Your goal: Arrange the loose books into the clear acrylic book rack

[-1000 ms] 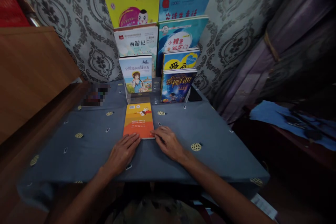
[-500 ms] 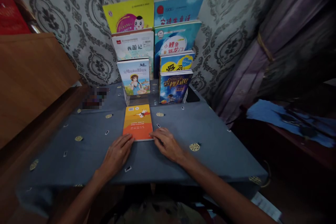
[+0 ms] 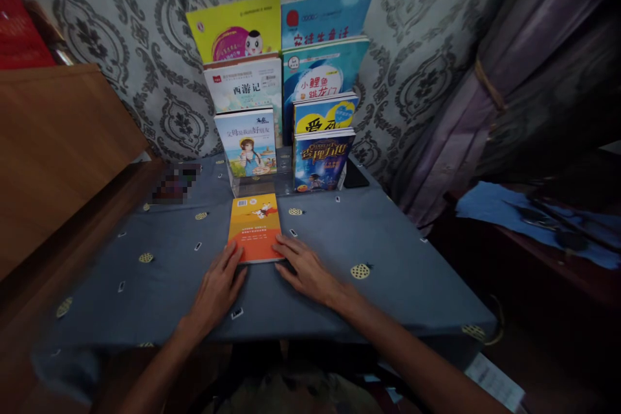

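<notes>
An orange and yellow book (image 3: 254,226) lies flat on the blue-grey tablecloth (image 3: 388,259), back cover up. My left hand (image 3: 217,290) rests flat on the cloth, fingers spread, its fingertips touching the book's near left corner. Flat too lies my right hand (image 3: 303,268), its fingers reaching the book's near right corner. Neither hand holds anything.
A clear tiered stand (image 3: 262,182) at the table's back holds several upright books, among them a yellow one (image 3: 237,27) and a dark blue one (image 3: 322,160). A wooden panel (image 3: 53,142) stands at left. Purple curtains (image 3: 514,77) hang at right.
My left hand has turned and slid a little left, its fingers now more spread at the book's corner. My right hand has shifted slightly towards the book. The book has barely moved.
</notes>
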A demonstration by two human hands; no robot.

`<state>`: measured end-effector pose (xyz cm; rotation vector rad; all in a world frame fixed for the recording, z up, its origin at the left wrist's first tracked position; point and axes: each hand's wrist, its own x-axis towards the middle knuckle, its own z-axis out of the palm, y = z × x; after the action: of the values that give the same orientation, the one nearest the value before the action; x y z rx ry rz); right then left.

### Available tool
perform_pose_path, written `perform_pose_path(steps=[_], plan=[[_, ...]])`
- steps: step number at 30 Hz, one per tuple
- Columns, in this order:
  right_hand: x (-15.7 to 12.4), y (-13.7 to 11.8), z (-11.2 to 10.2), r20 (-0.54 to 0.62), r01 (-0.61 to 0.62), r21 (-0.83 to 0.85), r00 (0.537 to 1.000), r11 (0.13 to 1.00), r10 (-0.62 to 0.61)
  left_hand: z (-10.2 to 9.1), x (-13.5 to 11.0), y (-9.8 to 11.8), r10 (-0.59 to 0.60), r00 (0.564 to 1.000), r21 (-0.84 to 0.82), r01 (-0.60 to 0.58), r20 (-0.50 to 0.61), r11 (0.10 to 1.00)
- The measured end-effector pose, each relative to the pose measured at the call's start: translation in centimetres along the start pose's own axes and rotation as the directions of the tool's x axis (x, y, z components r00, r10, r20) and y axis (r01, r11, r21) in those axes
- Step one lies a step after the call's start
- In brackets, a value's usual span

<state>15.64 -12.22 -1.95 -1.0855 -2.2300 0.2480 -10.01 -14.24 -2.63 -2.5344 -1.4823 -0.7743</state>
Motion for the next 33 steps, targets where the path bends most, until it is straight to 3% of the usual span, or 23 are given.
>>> perform_pose_path(steps=[6, 13, 17, 26, 30, 33], plan=[[-2.5, -2.3, -1.3, 0.010, 0.038, -0.044, 0.999, 0.998, -0.037, -1.2, -2.6, 1.9, 0.038, 0.999, 0.084, -0.040, 0.028, 0.996], [-8.7, -4.7, -1.6, -0.041, 0.099, -0.070, 0.994, 0.993, -0.102, -3.8, -7.0, 4.9, 0.202, 0.979, 0.193, -0.198, -0.003, 0.961], [-11.1, -5.6, -1.2, -0.100, 0.115, -0.047, 0.988, 0.992, -0.119, -5.0, -8.7, 5.1, 0.299, 0.954, 0.212, -0.291, -0.007, 0.933], [-11.3, -6.1, -0.1, -0.204, 0.062, -0.015, 0.977, 0.998, -0.064, -4.1, -8.0, 4.0, 0.295, 0.955, 0.259, -0.292, 0.026, 0.921], [-10.9, -6.2, -1.2, -0.190, 0.106, 0.019, 0.977, 0.994, -0.100, -4.3, -7.8, 3.7, 0.304, 0.953, 0.212, -0.299, 0.006, 0.931], [-10.0, -6.2, -2.8, -0.201, 0.132, 0.042, 0.972, 0.990, -0.121, -5.5, -7.1, 3.2, 0.290, 0.957, 0.135, -0.291, 0.024, 0.947]])
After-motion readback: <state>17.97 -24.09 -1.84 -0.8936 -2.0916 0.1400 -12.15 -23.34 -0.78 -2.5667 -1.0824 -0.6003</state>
